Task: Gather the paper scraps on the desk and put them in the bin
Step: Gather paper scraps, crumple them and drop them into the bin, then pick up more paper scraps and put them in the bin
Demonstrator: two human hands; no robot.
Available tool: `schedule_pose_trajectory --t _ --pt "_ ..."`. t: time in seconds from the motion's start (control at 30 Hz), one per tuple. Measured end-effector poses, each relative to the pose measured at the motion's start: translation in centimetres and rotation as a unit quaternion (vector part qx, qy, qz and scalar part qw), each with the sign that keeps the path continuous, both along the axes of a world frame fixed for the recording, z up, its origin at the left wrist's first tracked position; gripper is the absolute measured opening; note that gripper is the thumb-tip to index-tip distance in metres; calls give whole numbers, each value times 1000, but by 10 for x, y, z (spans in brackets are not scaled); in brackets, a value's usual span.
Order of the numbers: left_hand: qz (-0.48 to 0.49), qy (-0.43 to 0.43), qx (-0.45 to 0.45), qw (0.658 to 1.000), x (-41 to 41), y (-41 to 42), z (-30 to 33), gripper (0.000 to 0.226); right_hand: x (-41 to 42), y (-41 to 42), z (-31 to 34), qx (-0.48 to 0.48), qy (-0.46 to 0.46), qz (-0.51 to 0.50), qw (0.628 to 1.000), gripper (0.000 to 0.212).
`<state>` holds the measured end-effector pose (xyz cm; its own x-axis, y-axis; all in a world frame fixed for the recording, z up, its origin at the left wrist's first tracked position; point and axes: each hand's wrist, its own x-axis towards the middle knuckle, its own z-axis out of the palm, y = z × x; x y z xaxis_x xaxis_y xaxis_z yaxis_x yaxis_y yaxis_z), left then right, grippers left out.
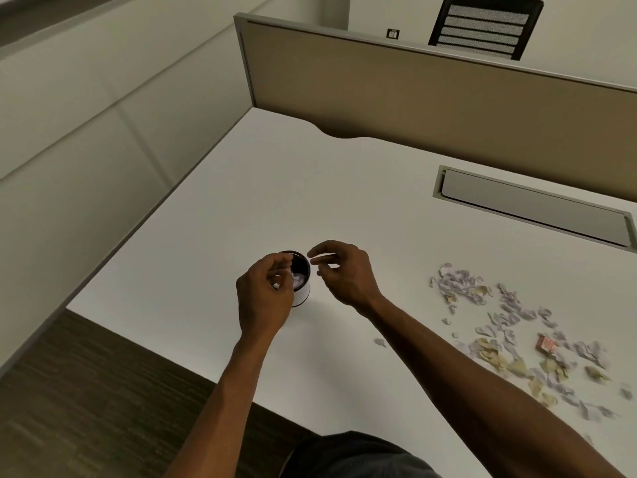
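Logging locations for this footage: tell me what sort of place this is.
Probably an office cubicle: a white desk with a cable hatch, a fabric divider panel behind it, and an office chair beyond.

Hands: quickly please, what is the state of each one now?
Left hand: closed, pinching a paper scrap over the bin.
Right hand: open, holding nothing.

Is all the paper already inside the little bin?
No, lots of paper scraps lie on the desk, to the right of the bin.
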<state>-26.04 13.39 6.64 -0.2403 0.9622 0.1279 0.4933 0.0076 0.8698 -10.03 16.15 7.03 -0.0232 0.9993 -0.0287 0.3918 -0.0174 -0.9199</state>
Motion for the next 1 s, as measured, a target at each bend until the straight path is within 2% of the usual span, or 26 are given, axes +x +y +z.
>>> schedule_pose_trajectory --t 0.17,0.27,0.37,0.47,0.57,0.7,0.87,1.0 --pt "-83 3 77 994 38 -22 1 15 43 -27 -13 -31 6 -74 997 28" --pt "-162 -2 81 983 67 -34 -6 18 71 -44 -18 -37 10 -121 992 25" --pt "-238 12 4 971 93 -42 -29 22 102 -67 -24 -39 11 -177 983 22" --pt "-287 84 -82 951 111 -46 -62 32 134 -99 -37 -53 -14 -241 969 21" --pt "-338 130 -126 924 125 -49 -86 43 166 -137 -52 -75 -32 -301 950 20" --pt "-360 185 -121 906 141 -47 -96 42 197 -185 -65 -97 -42 -355 929 16" --pt "-380 208 -97 896 146 -44 -106 25 207 -214 -75 -111 -59 -375 918 14" --pt "-362 161 -48 917 153 -46 -106 15 207 -216 -79 -107 -75 -383 914 14"
